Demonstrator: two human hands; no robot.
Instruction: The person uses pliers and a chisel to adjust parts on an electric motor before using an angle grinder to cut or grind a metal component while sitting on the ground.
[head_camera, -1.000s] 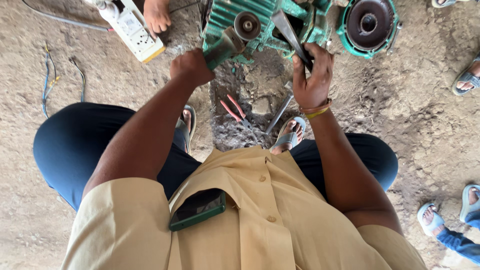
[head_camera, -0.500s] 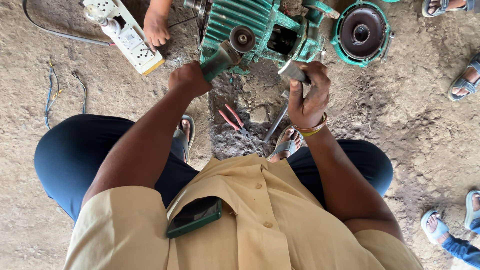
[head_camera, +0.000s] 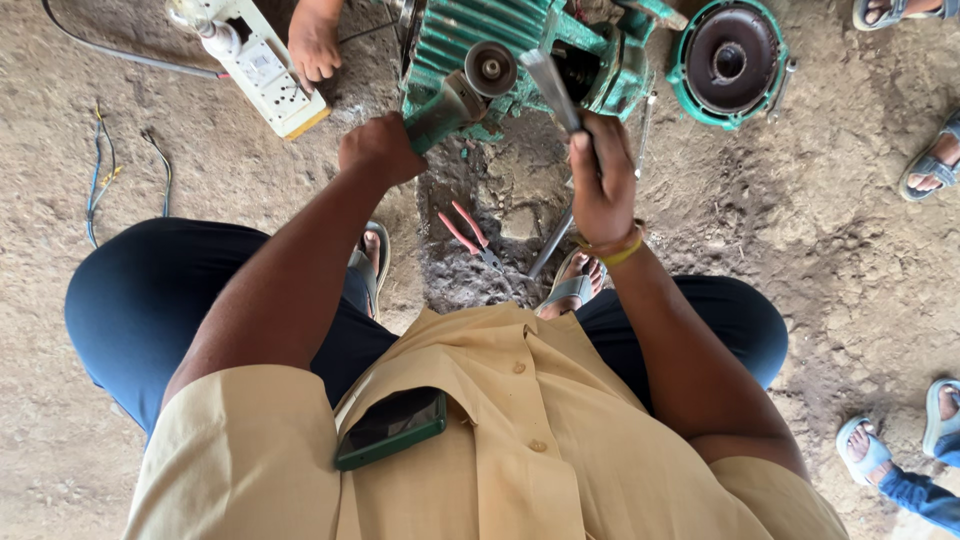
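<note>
Green motor housing (head_camera: 520, 50) lies on the dirt floor (head_camera: 250, 190) at the top of the view, ribbed casing, one end open with dark innards showing. A round grey shaft end (head_camera: 491, 68) faces the camera on its near side.

Left hand (head_camera: 380, 148): fist closed around a greenish-grey foot or bracket (head_camera: 440, 110) sticking out of the housing's lower left, knuckles toward the camera.

Right hand (head_camera: 602, 180): fingers wrapped tight around a flat grey metal tool (head_camera: 550, 85), its blade slanting up and left to the housing's open end, just beside the shaft end. Yellow and brown bands sit on that wrist.

Green end cover (head_camera: 728, 62), round with a dark hub, lies detached on the floor just right of the housing.

Between the person's sandalled feet: red-handled pliers (head_camera: 468, 235) and a grey metal rod (head_camera: 550, 248) on dark, stained soil.

Shirt pocket holds a phone in a green case (head_camera: 392, 428), tilted, half out.

Upper left: white switch box (head_camera: 255, 62) with another person's hand (head_camera: 315, 42) touching its right edge. Loose blue and black wires (head_camera: 105, 165) lie well apart at far left. Other people's sandalled feet show at the right edge.
</note>
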